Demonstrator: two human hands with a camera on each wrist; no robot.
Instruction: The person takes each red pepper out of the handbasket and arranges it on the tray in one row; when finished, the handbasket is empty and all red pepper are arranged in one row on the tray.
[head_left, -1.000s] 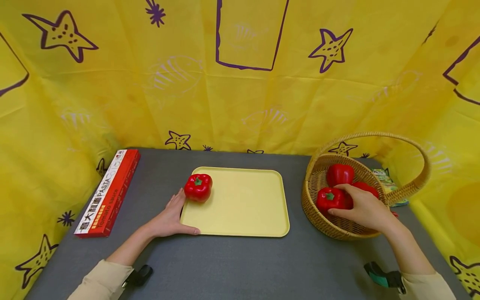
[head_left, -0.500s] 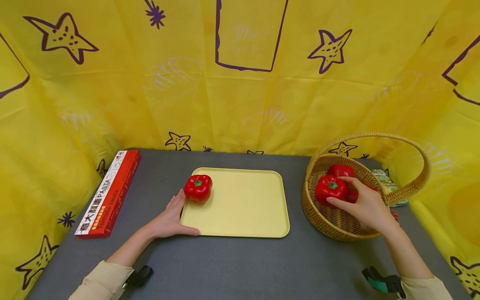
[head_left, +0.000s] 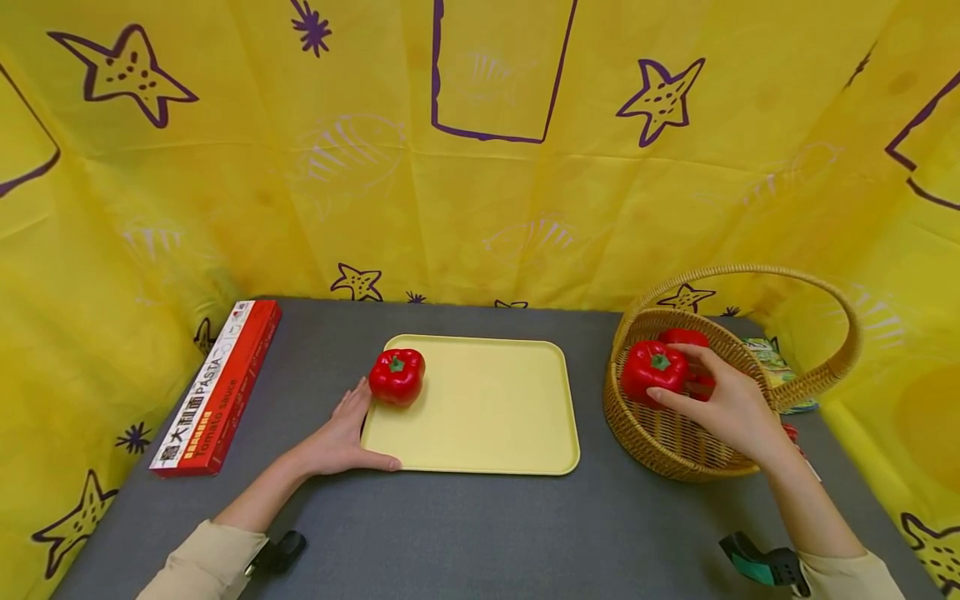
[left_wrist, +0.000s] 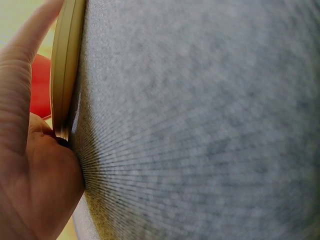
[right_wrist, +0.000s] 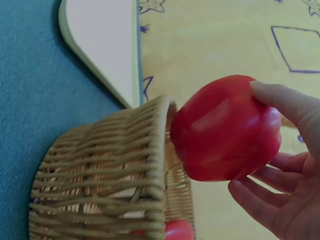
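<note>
My right hand (head_left: 723, 408) grips a red bell pepper (head_left: 648, 375) by its sides, thumb on one side and fingers on the other. In the right wrist view this pepper (right_wrist: 225, 130) is raised to the rim of the wicker basket (right_wrist: 105, 175). Another red pepper (head_left: 682, 336) lies deeper in the basket, partly hidden by the held one. My left hand (head_left: 341, 442) rests with fingers spread along the left edge of the pale yellow tray (head_left: 487, 408), its thumb at the near corner. A red bell pepper (head_left: 397, 377) sits on the tray's left side, beside the left fingertips.
A red and white pasta box (head_left: 217, 392) lies at the table's left. The basket's tall handle (head_left: 851, 333) arches over its back and right side. A colourful packet (head_left: 776, 371) lies behind the basket. Yellow patterned cloth (head_left: 480, 217) walls the table.
My right hand has lifted the bell pepper up from among the others in the basket and shifted it slightly left. The left hand, tray and its pepper have stayed put.
</note>
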